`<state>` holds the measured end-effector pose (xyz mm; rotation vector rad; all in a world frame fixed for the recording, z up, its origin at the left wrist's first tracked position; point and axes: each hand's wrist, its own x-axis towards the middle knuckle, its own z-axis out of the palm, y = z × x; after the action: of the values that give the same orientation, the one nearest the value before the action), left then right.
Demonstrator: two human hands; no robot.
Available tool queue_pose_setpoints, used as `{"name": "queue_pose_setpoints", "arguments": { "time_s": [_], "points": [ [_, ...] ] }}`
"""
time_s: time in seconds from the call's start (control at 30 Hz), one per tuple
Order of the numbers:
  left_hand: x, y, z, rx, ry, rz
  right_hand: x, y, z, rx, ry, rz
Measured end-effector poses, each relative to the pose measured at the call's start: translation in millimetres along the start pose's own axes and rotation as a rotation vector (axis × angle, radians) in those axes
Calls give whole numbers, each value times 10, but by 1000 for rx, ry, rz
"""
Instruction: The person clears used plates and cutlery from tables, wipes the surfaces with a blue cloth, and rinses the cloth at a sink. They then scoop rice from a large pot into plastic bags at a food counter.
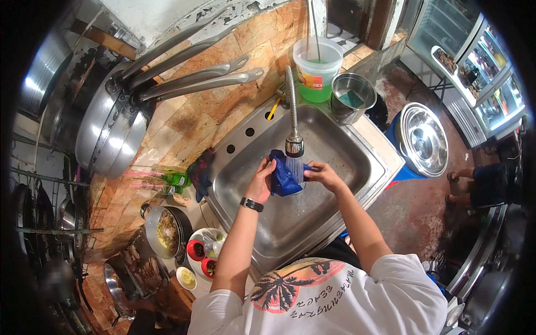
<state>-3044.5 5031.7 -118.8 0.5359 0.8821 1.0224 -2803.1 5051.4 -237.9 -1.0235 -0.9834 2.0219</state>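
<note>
Water runs from the spray head of a flexible metal faucet (pixel 294 144) onto a blue cloth (pixel 284 178). My left hand (pixel 261 180) grips the cloth's left side, a dark-banded watch on that wrist. On the other side, my right hand (pixel 324 175) pinches the cloth's right edge between thumb and fingers. Both hands are above the basin of a stainless steel sink (pixel 347 146). The cloth hangs bunched in the stream, and part of its surface is hidden by the falling water.
A plastic bucket of green liquid (pixel 316 75) and a steel pot with a green scouring pad (pixel 354 98) stand behind the sink. Long-handled pans (pixel 113 121) hang at left. Below them are a pot of food (pixel 165 232) and a plate with red bowls (pixel 205 232). A lidded blue drum (pixel 423 140) stands right.
</note>
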Motion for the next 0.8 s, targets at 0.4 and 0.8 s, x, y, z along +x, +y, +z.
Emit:
{"name": "queue_pose_setpoints", "arguments": {
  "time_s": [0.4, 0.8],
  "points": [
    [486, -540, -11, 583, -37, -209, 288, -176, -264, 541, 269, -278],
    [175, -217, 70, 299, -149, -27, 87, -533, 44, -235, -240, -47]
  ]
}}
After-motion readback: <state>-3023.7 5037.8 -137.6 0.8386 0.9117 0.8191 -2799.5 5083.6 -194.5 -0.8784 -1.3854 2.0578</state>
